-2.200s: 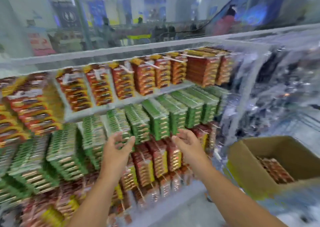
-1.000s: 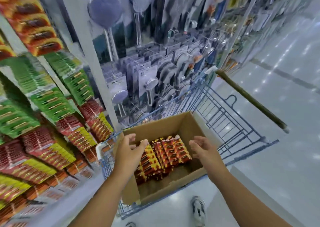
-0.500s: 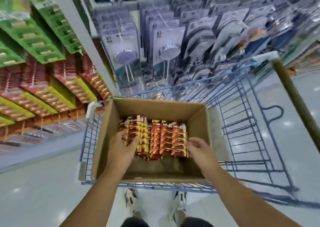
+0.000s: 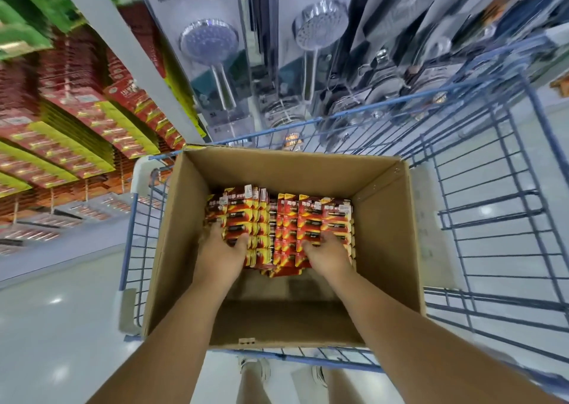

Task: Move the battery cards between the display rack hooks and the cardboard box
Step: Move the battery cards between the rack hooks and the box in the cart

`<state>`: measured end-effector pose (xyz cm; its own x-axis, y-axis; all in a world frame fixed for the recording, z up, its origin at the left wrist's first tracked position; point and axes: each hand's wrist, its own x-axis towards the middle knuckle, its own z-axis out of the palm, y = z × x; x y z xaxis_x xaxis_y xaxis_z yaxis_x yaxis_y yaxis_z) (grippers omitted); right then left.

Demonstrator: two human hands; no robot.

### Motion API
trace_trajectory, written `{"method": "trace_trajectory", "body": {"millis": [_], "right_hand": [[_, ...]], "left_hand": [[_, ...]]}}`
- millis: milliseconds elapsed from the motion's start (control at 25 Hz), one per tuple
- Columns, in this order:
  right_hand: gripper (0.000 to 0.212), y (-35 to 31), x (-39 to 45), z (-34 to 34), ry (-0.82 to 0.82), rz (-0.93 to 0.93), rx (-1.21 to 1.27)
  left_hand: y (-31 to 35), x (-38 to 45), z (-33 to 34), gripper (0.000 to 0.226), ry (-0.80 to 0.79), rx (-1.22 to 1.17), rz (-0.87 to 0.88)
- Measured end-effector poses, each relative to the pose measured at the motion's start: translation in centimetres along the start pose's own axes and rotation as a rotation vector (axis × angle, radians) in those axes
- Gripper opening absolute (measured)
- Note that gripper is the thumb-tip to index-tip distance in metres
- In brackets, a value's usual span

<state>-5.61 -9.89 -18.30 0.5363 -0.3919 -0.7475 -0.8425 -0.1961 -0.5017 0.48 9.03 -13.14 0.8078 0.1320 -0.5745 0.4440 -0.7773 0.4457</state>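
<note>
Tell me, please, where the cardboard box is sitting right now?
In the head view the cardboard box sits centre frame inside the blue wire cart, right of the battery rack.

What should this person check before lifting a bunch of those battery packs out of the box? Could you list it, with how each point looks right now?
1. Both hands down on the battery cards: ok; left hand and right hand rest on the near end of the stack.
2. Fingers closed around a bundle: cannot tell; the fingertips are hidden among the cards.
3. Cards stacked neatly: ok, in upright rows.
4. Cardboard box seated in the cart: ok.
5. Room to lift: ok; nothing lies over the open top.
6. Free rack hook waiting: cannot tell; the rack is blurred.
</note>
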Motion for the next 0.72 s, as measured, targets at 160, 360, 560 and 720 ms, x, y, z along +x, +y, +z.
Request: {"method": "trace_trajectory", "body": {"millis": [160,360,560,720], "right_hand": [[0.067,0.4,2.8,2.9,0.090,0.083,-0.158],[0.069,0.2,4.2,3.9,0.170,0.149,-0.133],[0.040,-0.2,4.0,4.6,0.211,0.059,-0.087],[0.022,-0.2,3.7,4.7,0.188,-0.036,-0.031]], "left_hand": [[-2.2,2.9,1.3,0.068,-0.031,0.008,-0.069],[-2.7,4.0,2.1,0.083,-0.004,0.165,-0.133],[-3.2,3.5,2.4,0.066,-0.018,0.149,-0.039],[-3.5,3.8,2.4,0.045,-0.033,-0.086,-0.093]]}}
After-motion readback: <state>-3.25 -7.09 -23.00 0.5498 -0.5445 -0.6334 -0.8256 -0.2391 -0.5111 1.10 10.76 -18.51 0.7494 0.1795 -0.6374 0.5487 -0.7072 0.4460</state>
